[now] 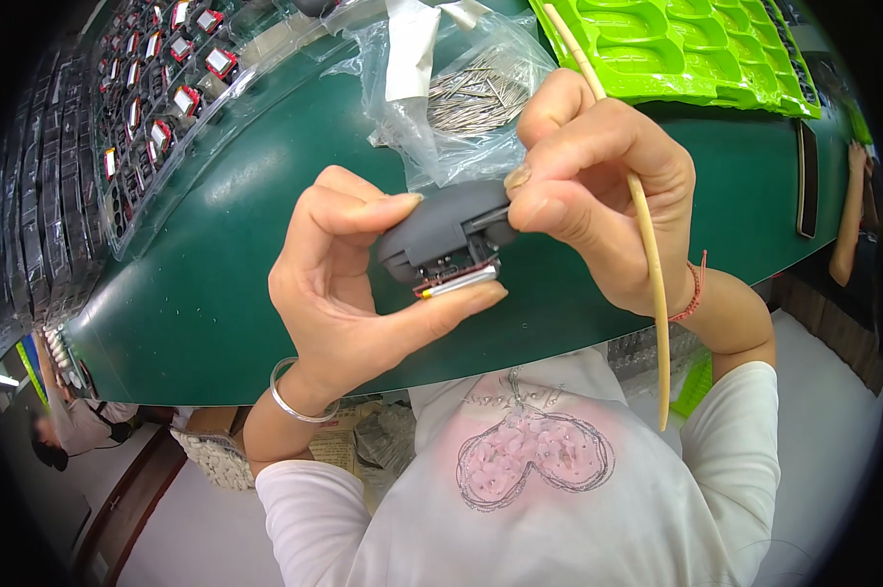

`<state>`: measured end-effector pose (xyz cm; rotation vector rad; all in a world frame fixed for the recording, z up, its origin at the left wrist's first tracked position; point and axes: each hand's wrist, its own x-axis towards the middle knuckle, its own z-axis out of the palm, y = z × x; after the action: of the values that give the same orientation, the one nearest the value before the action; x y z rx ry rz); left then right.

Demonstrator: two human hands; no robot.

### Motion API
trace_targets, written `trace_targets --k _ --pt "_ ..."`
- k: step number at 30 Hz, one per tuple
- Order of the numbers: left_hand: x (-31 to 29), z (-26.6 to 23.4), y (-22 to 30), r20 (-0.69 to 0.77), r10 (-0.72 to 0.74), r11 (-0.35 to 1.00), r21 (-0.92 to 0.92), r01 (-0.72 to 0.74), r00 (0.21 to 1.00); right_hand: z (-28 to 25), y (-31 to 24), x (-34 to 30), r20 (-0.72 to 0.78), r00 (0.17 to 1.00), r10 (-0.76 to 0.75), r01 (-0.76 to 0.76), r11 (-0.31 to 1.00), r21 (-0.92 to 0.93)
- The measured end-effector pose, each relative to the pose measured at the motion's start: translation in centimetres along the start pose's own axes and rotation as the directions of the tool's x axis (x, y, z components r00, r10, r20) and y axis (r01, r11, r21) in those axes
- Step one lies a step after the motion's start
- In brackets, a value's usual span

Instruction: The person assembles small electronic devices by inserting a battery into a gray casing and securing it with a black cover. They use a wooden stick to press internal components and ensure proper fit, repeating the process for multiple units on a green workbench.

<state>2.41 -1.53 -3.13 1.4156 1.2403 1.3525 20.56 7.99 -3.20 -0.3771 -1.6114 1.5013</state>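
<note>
Here, grey casing, any lettering indiscernible

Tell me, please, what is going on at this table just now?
A person's left hand holds a dark grey, rounded device between thumb and fingers. Its lower side shows exposed inner parts. The right hand holds a long wooden stick, its fingertips at the device's right end. Beyond lie a bag of thin metal pins and a bright green tray.

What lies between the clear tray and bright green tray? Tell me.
Head view: a clear plastic bag of thin metal pins, a white strip at its left, and green tabletop separate the clear tray from the bright green tray.
</note>
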Motion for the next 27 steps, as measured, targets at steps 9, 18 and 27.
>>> trace_targets --k 9,18,27 --pt "0.19 0.21 -0.20 0.003 0.063 0.996 -0.060 -0.063 0.998 -0.04 -0.30 -0.17 0.028 0.999 0.019 -0.018 0.999 -0.040" --pt "0.16 0.17 -0.14 0.022 0.061 0.998 -0.029 -0.061 0.998 0.03 -0.34 -0.19 0.013 1.000 0.027 -0.027 0.999 -0.041" --pt "0.14 0.23 -0.08 0.016 0.064 0.997 -0.033 -0.063 0.998 0.13 -0.44 -0.21 0.020 0.999 0.029 -0.027 0.998 -0.056"
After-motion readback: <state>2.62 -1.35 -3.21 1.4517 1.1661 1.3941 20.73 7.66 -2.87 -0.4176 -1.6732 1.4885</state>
